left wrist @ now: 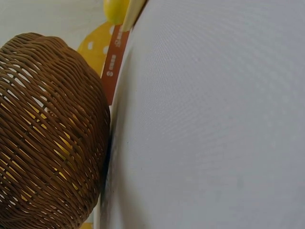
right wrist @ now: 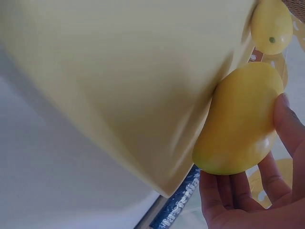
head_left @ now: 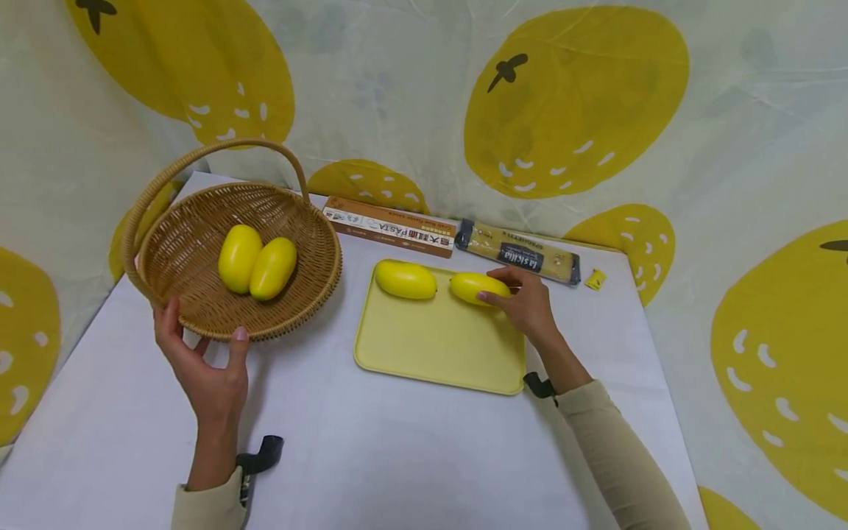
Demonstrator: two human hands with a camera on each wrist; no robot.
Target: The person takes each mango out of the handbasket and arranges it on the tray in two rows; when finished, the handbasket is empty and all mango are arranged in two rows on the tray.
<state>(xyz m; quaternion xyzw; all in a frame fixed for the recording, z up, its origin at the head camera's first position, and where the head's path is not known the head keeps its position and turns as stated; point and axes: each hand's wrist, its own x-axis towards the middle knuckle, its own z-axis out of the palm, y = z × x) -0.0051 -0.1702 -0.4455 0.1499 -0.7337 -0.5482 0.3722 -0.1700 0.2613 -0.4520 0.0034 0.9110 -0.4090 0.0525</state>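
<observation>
My right hand (head_left: 528,303) pinches a yellow mango (head_left: 478,288) between thumb and fingers at the back right of the pale yellow tray (head_left: 437,338). In the right wrist view the mango (right wrist: 240,121) shows greenish at its lower end. Another mango (head_left: 405,280) lies to its left, at the tray's back left. My left hand (head_left: 210,372) grips the near rim of a wicker basket (head_left: 311,294), thumb at the rim and some fingers hidden under it. Two mangoes (head_left: 240,259) lie side by side in the basket. The left wrist view shows the basket's woven side (left wrist: 52,138).
Behind the tray lie a brown and white pasta box (head_left: 389,227) and a spaghetti pack (head_left: 520,252). A small yellow wrapper (head_left: 595,279) sits to the right. All rest on a white tablecloth (head_left: 371,449), before a fruit-patterned curtain (head_left: 397,81). The basket's handle (head_left: 218,147) arches upward.
</observation>
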